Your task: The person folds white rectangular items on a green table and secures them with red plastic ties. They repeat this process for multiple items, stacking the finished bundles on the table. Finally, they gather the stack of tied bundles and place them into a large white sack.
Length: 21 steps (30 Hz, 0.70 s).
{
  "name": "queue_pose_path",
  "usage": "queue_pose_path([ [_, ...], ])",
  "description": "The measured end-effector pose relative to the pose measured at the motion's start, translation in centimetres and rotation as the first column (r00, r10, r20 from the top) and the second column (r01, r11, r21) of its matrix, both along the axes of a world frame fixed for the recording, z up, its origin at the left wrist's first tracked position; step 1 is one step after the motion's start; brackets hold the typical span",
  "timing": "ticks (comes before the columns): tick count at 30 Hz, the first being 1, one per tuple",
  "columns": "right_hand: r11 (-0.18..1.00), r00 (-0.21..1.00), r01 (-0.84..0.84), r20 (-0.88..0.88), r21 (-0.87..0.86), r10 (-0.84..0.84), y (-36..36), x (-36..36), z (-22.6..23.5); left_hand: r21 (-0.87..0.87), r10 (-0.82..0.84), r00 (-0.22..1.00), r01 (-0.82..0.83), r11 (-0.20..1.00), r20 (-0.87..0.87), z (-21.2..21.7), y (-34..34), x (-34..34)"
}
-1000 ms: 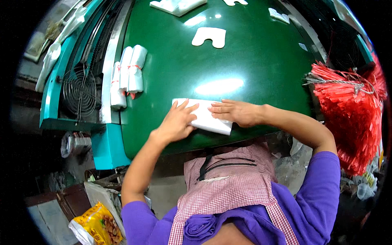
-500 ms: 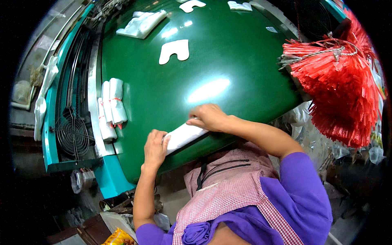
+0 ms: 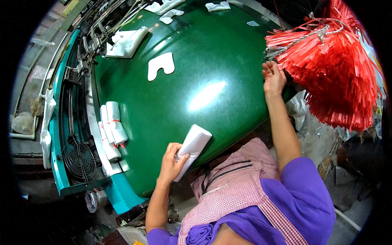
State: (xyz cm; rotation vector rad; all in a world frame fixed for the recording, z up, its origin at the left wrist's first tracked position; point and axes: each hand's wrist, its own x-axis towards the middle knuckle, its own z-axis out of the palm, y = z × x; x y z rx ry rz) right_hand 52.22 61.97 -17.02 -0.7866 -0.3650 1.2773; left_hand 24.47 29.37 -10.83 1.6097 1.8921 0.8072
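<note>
A folded roll of white plastic bags (image 3: pixel 197 141) is tilted up over the near edge of the green table. My left hand (image 3: pixel 173 160) grips its lower part, thumb across the front. Away to the right, my right hand (image 3: pixel 274 79) is raised at the table's right edge with fingers apart and nothing seen in it. Just beside its fingers hangs a thick bunch of red plastic strips (image 3: pixel 326 69), bound with a pale twisted cord (image 3: pixel 314 34).
Several white rolls tied with red strips (image 3: pixel 113 126) lie at the table's (image 3: pixel 196 61) left edge. Farther back are a white horseshoe-shaped cutout (image 3: pixel 161 65) and crumpled white bags (image 3: pixel 126 43). A teal machine frame with a round wire guard (image 3: pixel 79 158) stands to the left.
My right hand has let go of the white roll and moved right to the red strips. My left hand has turned the roll more upright. The view has shifted.
</note>
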Motion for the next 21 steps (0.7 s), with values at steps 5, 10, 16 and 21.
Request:
queue_pose_path([
  [5, 0.798, 0.667, -0.597, 0.5, -0.084, 0.552, -10.1, -10.5, 2.2, -0.162, 0.318, 0.608, -0.299, 0.941, 0.727, -1.1, -5.0, 0.4],
  [10, -0.292, -0.272, -0.926, 0.959, -0.24, 0.076, -25.5, -12.4, 1.0, -0.253, 0.242, 0.327, -0.008, 0.967, 0.914, 0.2, -5.5, -0.8],
  [16, -0.23, -0.137, -0.965, 0.99, -0.126, 0.03, -22.5, -6.9, 6.1, -0.057, 0.237, 0.698, -0.271, 0.961, 0.676, 2.9, -3.0, -5.4],
  [21, -0.198, -0.057, -0.976, 0.775, 0.089, 0.629, -21.6, -12.9, 9.3, -0.033, -0.056, 0.998, 0.057, 0.998, 0.013, -0.5, -1.4, -4.4],
])
